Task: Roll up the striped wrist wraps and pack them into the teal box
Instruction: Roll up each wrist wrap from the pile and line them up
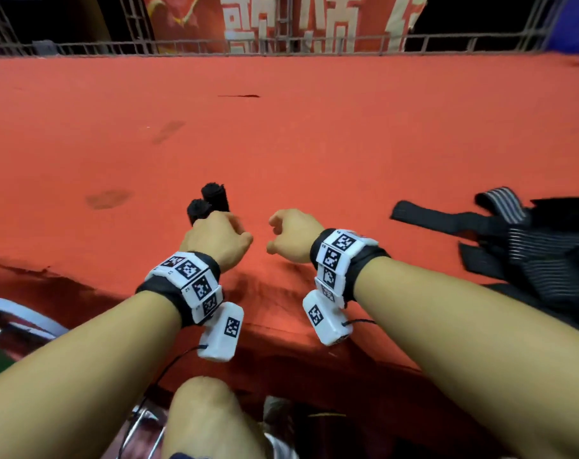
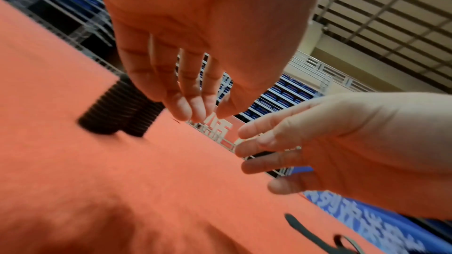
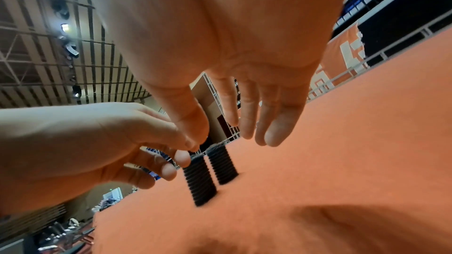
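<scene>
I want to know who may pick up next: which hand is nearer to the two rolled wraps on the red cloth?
Left. The left hand sits just in front of the two rolled wraps, its fingers reaching them. The right hand hovers farther to their right, apart from them.

Two rolled wrist wraps (image 1: 208, 202), black, ribbed, side by side on the red cloth (image 1: 314, 144). One heap of unrolled striped wraps (image 1: 530, 240) at the right edge; how many wraps it holds cannot be told, though two or more black strap ends stick out of it. Two hands: left hand (image 1: 217, 240), right hand (image 1: 293, 235), neither holding anything. Two marker wristbands (image 1: 190, 284), one per wrist. One red banner (image 1: 281, 21) behind the railing.
</scene>
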Demonstrator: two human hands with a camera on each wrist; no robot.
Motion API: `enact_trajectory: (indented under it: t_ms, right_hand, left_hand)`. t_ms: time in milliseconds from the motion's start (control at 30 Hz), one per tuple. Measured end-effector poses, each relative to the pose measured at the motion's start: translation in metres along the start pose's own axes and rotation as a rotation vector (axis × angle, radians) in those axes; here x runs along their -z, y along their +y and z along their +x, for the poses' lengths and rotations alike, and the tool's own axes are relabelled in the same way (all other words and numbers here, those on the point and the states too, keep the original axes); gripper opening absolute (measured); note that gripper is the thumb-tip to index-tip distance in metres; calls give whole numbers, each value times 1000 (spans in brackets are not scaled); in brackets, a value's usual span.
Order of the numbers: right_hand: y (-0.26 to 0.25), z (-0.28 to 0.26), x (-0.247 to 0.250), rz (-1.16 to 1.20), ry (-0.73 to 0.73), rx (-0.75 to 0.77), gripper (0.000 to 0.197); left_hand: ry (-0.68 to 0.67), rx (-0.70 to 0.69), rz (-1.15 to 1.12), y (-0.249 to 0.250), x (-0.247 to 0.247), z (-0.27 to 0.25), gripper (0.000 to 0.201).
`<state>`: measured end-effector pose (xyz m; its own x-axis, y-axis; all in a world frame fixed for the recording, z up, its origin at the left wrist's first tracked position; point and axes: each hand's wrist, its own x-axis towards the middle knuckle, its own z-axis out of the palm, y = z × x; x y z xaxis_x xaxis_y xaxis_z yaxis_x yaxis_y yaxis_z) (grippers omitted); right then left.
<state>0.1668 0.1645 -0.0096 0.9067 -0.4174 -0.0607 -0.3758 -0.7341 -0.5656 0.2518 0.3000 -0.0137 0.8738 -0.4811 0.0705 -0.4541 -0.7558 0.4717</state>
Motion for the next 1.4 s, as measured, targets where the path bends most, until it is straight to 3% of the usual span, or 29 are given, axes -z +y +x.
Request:
enact_trajectory:
  t_ms: [200, 433, 600, 767, 900, 1067, 1167, 1333, 1400]
  right_hand:
    - [86, -85, 57, -179, 144, -118, 45]
    - [180, -190, 105, -209, 312, -344, 37]
    - [242, -251, 130, -184, 444, -501, 33]
    - [283, -281, 130, -135, 444, -567, 44]
    - [302, -288, 122, -60, 424, -580, 60]
    - [309, -281, 116, -37, 495, -574, 64]
    - [314, -280, 117, -32, 515, -567, 54]
    - [315, -281, 117, 119, 630, -611, 15]
    - [312, -282, 118, 201, 720, -584, 14]
  left_hand:
    - [-130, -234, 94, 105, -40, -36, 9]
    - [-337, -530, 42, 220, -109, -90, 2]
    - [-504, -705, 14, 280, -156, -135, 15]
    - [-551, -719, 34, 304, -195, -162, 47]
    - [-552, -653, 16, 308, -213, -168, 51]
    - [-428, -653, 18, 305, -219, -166, 74]
    - [-466, -673, 48, 306, -219, -163, 57]
    - [-432, -685, 20, 307, -218, -162, 18]
    - [-433, -677, -34, 307, -218, -160, 13]
